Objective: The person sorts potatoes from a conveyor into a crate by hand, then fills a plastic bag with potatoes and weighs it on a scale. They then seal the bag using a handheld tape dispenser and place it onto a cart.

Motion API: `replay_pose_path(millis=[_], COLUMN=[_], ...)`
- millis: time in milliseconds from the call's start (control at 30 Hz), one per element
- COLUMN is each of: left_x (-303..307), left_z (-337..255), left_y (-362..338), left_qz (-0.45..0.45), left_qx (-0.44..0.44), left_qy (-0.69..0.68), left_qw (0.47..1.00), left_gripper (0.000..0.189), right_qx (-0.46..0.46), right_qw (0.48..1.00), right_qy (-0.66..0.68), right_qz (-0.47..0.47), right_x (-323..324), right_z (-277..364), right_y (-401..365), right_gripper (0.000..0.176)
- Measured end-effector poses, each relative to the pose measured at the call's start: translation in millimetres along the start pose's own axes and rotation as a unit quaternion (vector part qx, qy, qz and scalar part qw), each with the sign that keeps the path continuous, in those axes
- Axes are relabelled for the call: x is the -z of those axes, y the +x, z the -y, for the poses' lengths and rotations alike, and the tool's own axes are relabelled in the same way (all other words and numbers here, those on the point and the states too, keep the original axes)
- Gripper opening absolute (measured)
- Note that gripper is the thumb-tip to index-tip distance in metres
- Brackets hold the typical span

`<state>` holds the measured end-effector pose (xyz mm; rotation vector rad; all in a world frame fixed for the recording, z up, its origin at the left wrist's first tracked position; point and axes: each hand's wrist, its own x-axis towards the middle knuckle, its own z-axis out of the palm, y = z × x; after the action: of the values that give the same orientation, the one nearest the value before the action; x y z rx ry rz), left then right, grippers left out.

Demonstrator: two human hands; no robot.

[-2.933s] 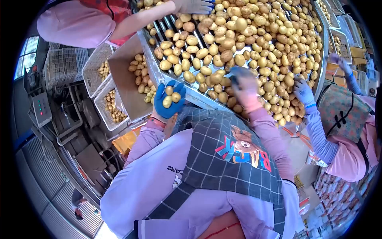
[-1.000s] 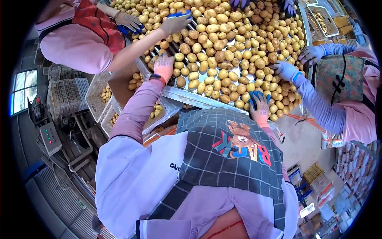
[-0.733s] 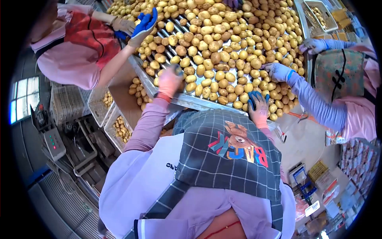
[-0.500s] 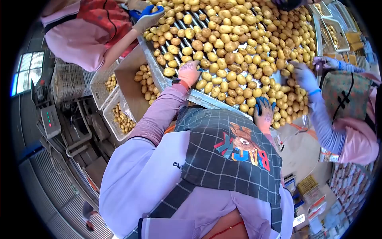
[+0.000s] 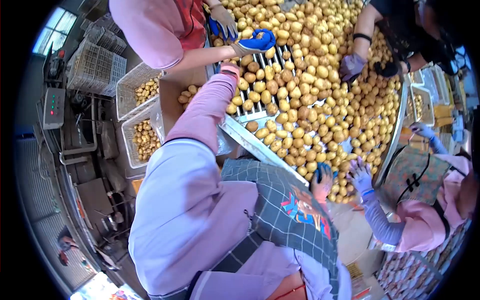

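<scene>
Where wire crates (image 5: pixel 134 90) stand off the left end, the person's left hand (image 5: pixel 231 68) reaches past the cardboard box (image 5: pixel 172 92) to the far edge of the roller surface (image 5: pixel 250 145). It is tucked beneath a co-worker's blue-gloved hand (image 5: pixel 256 42), so I cannot tell how its fingers stand. Heaped potatoes (image 5: pixel 305 100) cover the surface, and at its near edge the right hand (image 5: pixel 323 181) rests on them, blue-tipped fingers (image 5: pixel 322 171) curled down over a few, though whether they grip one I cannot tell, with another co-worker's pale gloved hand (image 5: pixel 360 175) just beside it.
</scene>
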<state>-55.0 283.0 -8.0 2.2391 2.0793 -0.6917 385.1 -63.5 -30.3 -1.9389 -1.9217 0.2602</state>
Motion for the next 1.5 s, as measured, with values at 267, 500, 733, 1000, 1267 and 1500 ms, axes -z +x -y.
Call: replay_pose_path(millis=[267,500,733,1000,1267,1500], left_x=[-17,-8,17,-161,-329,-119], left_z=[-20,-1,25,54,57,-9], left_y=[21,-6,-62,-358,-551,-348], left_qz=[0.007,-0.018,-0.073,-0.122,0.132,-0.260], left_qx=[0.004,-0.047,0.009,0.151,0.567,0.345], left_qy=[0.021,0.065,-0.153,-0.870,-0.389,-0.443], left_qw=[1.000,0.997,0.985,0.453,0.714,0.785], left_gripper=[0.028,0.024,0.033,0.037,0.080,0.082], right_qx=[-0.053,-0.108,-0.070,-0.087,0.133,0.268], right_qw=[0.997,0.990,0.996,0.992,0.966,0.928], right_qy=[0.040,0.045,0.026,0.077,0.213,0.050], right_qz=[-0.026,-0.080,-0.041,-0.046,0.057,0.253], right_x=[5,12,5,9,-41,-60], right_z=[-8,3,1,13,130,194], right_y=[-11,-9,-4,19,159,125], right_gripper=[0.035,0.032,0.032,0.032,0.032,0.049])
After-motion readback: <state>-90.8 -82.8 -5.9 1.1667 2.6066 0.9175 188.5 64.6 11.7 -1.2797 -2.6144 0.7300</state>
